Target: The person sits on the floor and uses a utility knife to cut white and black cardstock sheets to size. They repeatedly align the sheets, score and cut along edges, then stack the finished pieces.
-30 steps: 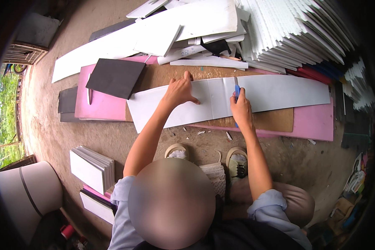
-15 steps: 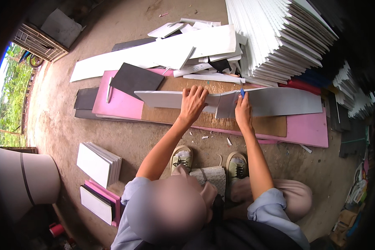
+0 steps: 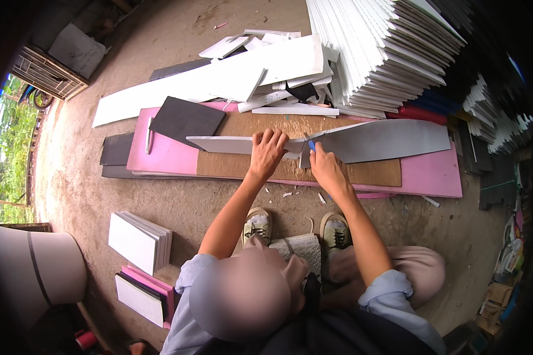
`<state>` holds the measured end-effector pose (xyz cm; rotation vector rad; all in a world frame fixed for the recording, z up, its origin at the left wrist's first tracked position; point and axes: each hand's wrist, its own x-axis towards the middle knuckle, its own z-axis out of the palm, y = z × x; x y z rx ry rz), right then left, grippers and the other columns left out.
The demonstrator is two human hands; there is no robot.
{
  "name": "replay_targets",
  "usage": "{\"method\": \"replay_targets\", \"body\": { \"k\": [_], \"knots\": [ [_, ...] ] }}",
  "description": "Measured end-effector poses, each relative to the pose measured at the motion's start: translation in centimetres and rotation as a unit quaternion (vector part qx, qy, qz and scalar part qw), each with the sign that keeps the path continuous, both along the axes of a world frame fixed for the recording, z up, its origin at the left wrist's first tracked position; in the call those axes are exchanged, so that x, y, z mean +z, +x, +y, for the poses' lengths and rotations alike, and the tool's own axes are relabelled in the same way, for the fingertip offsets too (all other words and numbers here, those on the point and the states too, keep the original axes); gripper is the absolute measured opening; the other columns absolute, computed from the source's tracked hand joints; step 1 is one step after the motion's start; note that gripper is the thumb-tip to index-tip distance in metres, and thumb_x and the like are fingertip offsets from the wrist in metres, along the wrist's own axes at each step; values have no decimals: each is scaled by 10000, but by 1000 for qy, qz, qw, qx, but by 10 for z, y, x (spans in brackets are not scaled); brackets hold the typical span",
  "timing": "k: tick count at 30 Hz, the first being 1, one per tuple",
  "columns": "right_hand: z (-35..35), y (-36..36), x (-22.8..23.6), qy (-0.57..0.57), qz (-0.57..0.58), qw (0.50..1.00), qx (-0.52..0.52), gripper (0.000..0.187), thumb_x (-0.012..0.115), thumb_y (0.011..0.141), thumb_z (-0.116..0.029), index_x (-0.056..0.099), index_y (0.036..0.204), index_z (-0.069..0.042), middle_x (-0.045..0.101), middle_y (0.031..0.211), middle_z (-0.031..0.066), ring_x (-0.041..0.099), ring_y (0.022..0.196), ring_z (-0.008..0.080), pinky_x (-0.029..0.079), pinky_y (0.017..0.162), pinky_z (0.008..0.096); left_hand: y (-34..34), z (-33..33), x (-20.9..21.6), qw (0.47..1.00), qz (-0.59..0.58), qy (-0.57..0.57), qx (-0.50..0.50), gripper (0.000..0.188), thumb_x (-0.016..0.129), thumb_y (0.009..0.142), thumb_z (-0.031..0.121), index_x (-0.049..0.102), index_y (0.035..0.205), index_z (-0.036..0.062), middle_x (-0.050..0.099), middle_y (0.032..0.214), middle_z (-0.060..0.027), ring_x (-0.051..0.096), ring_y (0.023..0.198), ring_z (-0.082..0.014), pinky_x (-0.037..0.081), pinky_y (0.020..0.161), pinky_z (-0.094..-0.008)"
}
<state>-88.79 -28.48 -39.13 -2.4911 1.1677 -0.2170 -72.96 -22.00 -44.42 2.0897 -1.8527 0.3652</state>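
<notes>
A long grey foam sheet stands partly on its edge, bent at a crease or cut near its middle. Its shorter left section is gripped from above by my left hand, fingers curled over the upper edge. My right hand holds a blue-handled cutter knife. The blade is at the crease, close to the sheet's upper edge; whether it touches cannot be made out. Under the sheet lies a worn brown board on a larger pink foam sheet.
A black foam piece and a white pen-like stick lie at left on the pink sheet. White offcuts are heaped beyond. A tall white sheet stack stands far right. Cut white pieces and pink-and-black pieces sit left.
My right hand has moved left with the knife, from the longer section to the crease. The left hand keeps its grip on the sheet. The whole view has shifted slightly.
</notes>
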Motion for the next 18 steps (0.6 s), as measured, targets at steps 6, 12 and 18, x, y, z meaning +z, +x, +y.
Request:
{"method": "replay_targets", "body": {
  "k": [6, 12, 18],
  "knots": [
    [-1, 1, 8, 43, 35, 998, 9, 220, 410, 872, -208, 486, 895, -3, 583, 645, 234, 594, 666, 402, 480, 590, 478, 1, 1, -1, 1000, 2, -7, -1, 365, 670, 646, 260, 486, 940, 142, 493, 912, -2, 455, 914, -178, 312, 791, -358],
    [2, 6, 16, 55, 50, 997, 5, 233, 411, 871, -200, 486, 888, 21, 591, 667, 235, 592, 671, 411, 484, 599, 475, 2, 2, -3, 1000, -1, -14, -1, 359, 669, 647, 260, 486, 934, 146, 491, 899, 4, 457, 904, -172, 312, 791, -356],
    [-1, 9, 22, 99, 68, 993, -2, 253, 414, 862, -194, 495, 911, 41, 588, 744, 273, 585, 751, 426, 476, 663, 485, 1, 2, -4, 1000, 0, -13, -4, 354, 666, 648, 262, 484, 928, 146, 491, 903, 3, 457, 906, -173, 313, 791, -353]
  ]
}}
